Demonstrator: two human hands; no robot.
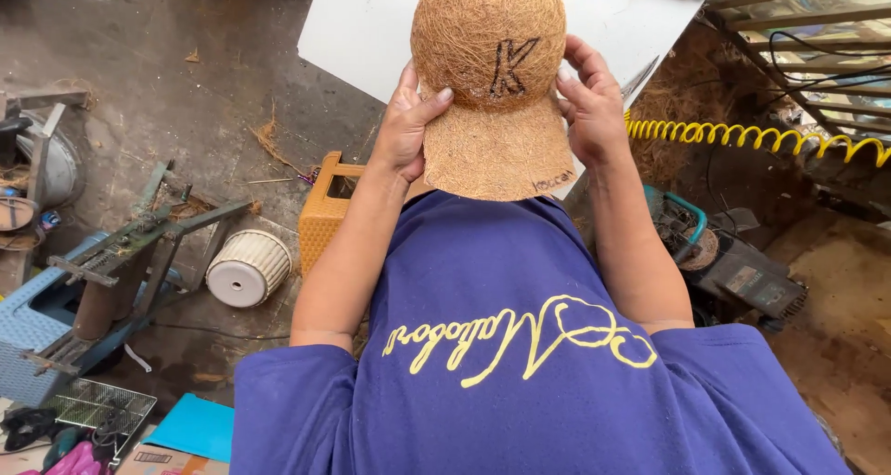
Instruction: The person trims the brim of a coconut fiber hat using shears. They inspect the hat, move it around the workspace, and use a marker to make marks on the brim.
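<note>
Head view, going left to right: we see a metal stand (130, 262) and an overturned ribbed white pot (248, 268) on the floor. Our left hand (406, 127) and right hand (588, 104) hold a coconut-fibre cap (492, 85) up over the white tabletop (357, 30), fingers closed on either side where crown meets brim. We judge that squeezing too hard could dent the fibre crown or fray its edge. A yellow coiled hose (756, 138) trails right. The cap's far side and underside are hidden.
</note>
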